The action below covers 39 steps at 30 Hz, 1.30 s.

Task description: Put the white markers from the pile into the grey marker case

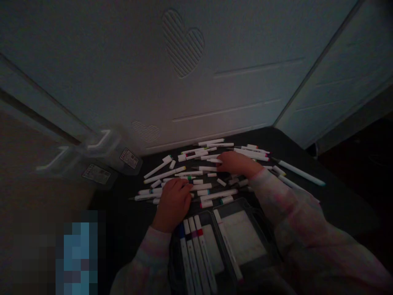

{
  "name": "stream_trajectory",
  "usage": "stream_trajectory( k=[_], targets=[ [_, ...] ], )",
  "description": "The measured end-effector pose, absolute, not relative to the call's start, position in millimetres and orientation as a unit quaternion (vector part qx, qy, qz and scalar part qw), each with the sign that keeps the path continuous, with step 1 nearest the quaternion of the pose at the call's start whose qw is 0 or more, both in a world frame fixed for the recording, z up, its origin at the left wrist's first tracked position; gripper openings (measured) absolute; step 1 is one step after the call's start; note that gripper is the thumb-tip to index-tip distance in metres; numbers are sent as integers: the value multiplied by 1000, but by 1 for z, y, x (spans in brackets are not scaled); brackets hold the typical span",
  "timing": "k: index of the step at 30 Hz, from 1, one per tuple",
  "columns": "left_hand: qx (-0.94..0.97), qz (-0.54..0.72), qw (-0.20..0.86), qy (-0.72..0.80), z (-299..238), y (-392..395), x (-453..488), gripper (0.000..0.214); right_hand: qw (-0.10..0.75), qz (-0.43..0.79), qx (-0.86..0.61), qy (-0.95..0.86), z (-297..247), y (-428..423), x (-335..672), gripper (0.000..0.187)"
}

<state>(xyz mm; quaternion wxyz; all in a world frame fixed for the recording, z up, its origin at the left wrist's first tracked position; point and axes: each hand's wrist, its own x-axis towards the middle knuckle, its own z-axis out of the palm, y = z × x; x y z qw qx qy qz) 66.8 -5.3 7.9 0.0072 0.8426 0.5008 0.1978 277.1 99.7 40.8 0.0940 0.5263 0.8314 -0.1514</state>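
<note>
Several white marker pens [190,174] with coloured caps lie scattered on a dark tabletop [337,196]. My left hand [173,203] rests palm down on the near part of the pile, fingers curled over a pen. My right hand [238,164] lies farther back on the pile, its fingers bent over markers near the middle. Right in front of me sits a dark compartmented case [245,241]; a few markers [195,254] lie side by side in its left part and one marker [227,246] lies along the divider.
Two clear plastic boxes [104,159] with white handles and labels stand at the left of the table. A pale wall panel [184,45] with embossed hearts rises behind. Long markers [302,174] lie at the right. The scene is dim.
</note>
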Motion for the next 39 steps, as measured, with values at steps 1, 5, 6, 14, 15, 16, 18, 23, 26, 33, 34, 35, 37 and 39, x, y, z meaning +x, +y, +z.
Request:
stream_trajectory(
  k=[1, 5, 6, 14, 15, 16, 18, 23, 26, 33, 34, 35, 37, 39],
  targets=[
    [843, 198, 7, 501, 7, -5, 67, 23, 94, -149, 528, 830, 40, 100, 277, 30],
    [844, 196, 6, 499, 5, -5, 67, 22, 89, -144, 534, 828, 39, 100, 276, 29],
    [844, 195, 7, 499, 5, -5, 66, 22, 86, -144, 537, 827, 39, 99, 276, 29],
    [845, 188, 18, 501, 6, -5, 66, 22, 48, -143, 555, 818, 36, 96, 272, 28],
    [844, 186, 20, 503, 6, -5, 66, 22, 40, -144, 557, 817, 37, 96, 272, 27],
    [843, 186, 20, 504, 7, -5, 66, 22, 32, -144, 560, 815, 39, 97, 273, 27],
    [844, 187, 18, 502, 7, -4, 67, 22, 13, -142, 567, 811, 45, 99, 278, 28],
    [850, 196, 4, 490, 7, -4, 67, 22, -22, -131, 612, 779, 66, 108, 306, 31],
    [850, 195, 3, 489, 7, -3, 66, 22, -29, -131, 640, 756, 73, 112, 325, 33],
    [853, 200, 2, 482, 6, -2, 66, 22, 22, -195, 635, 747, 70, 116, 343, 33],
    [853, 199, 3, 482, 6, -2, 66, 22, 33, -203, 632, 748, 69, 116, 343, 32],
    [853, 200, 5, 483, 6, -3, 66, 22, 41, -207, 628, 749, 69, 116, 342, 32],
    [852, 200, 7, 483, 6, -3, 65, 22, 61, -218, 621, 751, 68, 116, 339, 32],
    [852, 200, 6, 484, 6, -3, 65, 22, 79, -226, 612, 754, 68, 115, 335, 31]
  ],
)
